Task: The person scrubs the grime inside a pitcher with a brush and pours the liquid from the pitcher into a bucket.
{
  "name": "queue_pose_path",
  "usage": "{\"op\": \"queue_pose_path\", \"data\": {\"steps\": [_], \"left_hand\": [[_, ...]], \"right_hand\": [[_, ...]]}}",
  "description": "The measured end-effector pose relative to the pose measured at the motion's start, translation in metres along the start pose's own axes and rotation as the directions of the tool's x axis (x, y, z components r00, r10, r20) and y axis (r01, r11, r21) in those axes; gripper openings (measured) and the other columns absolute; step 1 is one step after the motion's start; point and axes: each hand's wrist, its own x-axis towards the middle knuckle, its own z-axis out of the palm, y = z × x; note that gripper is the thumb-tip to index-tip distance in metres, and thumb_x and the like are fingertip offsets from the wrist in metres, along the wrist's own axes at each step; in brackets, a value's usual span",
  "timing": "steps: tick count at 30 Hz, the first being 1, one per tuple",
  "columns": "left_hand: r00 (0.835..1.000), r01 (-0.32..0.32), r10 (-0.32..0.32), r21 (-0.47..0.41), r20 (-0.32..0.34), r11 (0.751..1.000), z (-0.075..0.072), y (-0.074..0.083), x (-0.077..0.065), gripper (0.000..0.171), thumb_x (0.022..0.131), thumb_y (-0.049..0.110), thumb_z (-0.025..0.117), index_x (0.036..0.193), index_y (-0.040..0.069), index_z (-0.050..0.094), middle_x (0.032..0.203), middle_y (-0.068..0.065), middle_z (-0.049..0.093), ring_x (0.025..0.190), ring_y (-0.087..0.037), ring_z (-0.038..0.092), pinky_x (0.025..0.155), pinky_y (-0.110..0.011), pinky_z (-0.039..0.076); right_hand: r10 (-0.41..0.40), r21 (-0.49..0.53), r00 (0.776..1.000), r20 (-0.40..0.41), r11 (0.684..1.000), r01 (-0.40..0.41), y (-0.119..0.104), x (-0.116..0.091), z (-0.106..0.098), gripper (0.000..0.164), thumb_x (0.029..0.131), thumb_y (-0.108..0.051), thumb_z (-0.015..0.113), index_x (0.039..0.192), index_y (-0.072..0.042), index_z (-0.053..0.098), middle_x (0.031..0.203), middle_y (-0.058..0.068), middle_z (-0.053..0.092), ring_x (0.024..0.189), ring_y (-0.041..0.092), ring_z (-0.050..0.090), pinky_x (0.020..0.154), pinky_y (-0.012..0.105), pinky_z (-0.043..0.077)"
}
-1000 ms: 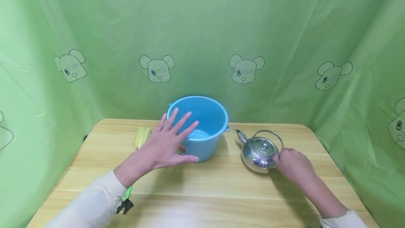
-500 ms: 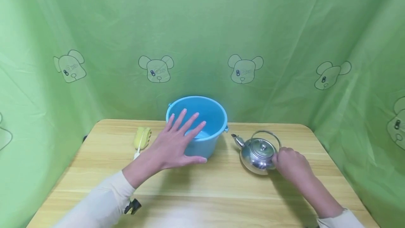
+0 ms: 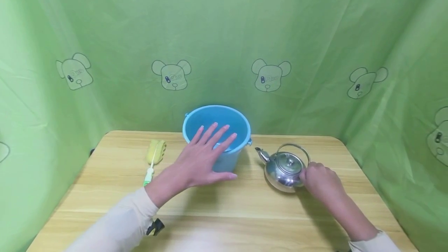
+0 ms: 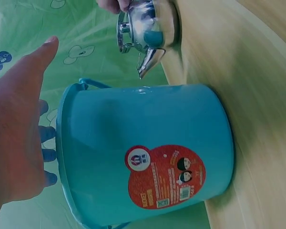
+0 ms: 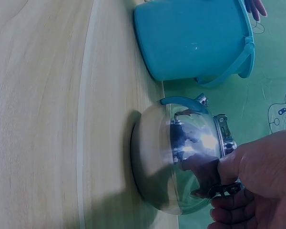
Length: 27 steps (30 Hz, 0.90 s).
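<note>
A light blue plastic bucket (image 3: pixel 227 163) stands upright near the back of the table. My left hand (image 3: pixel 200 161) is spread, palm down, over the bucket's near side, and hides part of its rim. In the left wrist view those fingers reach across the bucket's mouth, and a red label (image 4: pixel 166 176) shows on its wall. To the right is a shiny steel kettle (image 3: pixel 284 174), lid on, spout pointing toward the bucket. My right hand (image 3: pixel 322 182) grips the right side of the kettle's hoop handle (image 3: pixel 296 146), the thumb near the body (image 5: pixel 181 157).
On the left lies a sponge brush (image 3: pixel 156 151) with a yellow head and a white and green handle, partly covered by my left forearm. Behind the wooden table (image 3: pixel 245 221) hangs a green curtain (image 3: pixel 224 30) with bear-head drawings.
My left hand has slid to the right across the bucket's front, uncovering more of the sponge brush. The kettle has shifted slightly left in my right hand. The bucket stays put.
</note>
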Motion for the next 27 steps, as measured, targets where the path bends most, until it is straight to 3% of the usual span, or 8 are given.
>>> {"op": "queue_pose_path", "data": {"steps": [12, 19, 27], "left_hand": [[0.998, -0.057, 0.058, 0.021, -0.038, 0.998, 0.001, 0.016, 0.016, 0.101, 0.088, 0.086, 0.047, 0.166, 0.029, 0.019, 0.173, -0.003, 0.025, 0.159, -0.029, 0.029, 0.13, -0.05, 0.025], [0.98, -0.146, 0.144, -0.006, -0.137, 0.989, 0.005, 0.021, 0.023, 0.096, 0.09, 0.079, 0.053, 0.164, 0.023, 0.028, 0.167, -0.005, 0.039, 0.152, -0.027, 0.041, 0.128, -0.044, 0.032], [0.97, -0.17, 0.172, 0.024, -0.171, 0.985, 0.009, 0.029, 0.031, 0.095, 0.09, 0.079, 0.053, 0.16, 0.017, 0.039, 0.164, -0.006, 0.044, 0.147, -0.026, 0.048, 0.125, -0.043, 0.038]], "right_hand": [[0.006, 0.009, 1.0, -0.02, 1.0, -0.006, 0.001, 0.002, 0.0, 0.031, 0.099, -0.016, 0.054, 0.069, -0.005, 0.052, 0.069, 0.009, 0.05, 0.061, 0.023, 0.047, 0.05, 0.037, 0.046], [0.022, 0.026, 1.0, -0.014, 0.999, -0.021, 0.001, 0.001, 0.0, 0.032, 0.098, -0.016, 0.053, 0.068, -0.006, 0.05, 0.069, 0.009, 0.05, 0.06, 0.024, 0.047, 0.051, 0.038, 0.046], [0.022, 0.02, 1.0, -0.011, 1.0, -0.022, 0.001, 0.001, 0.001, 0.032, 0.098, -0.016, 0.054, 0.068, -0.006, 0.049, 0.069, 0.009, 0.05, 0.061, 0.024, 0.047, 0.052, 0.04, 0.047]]}}
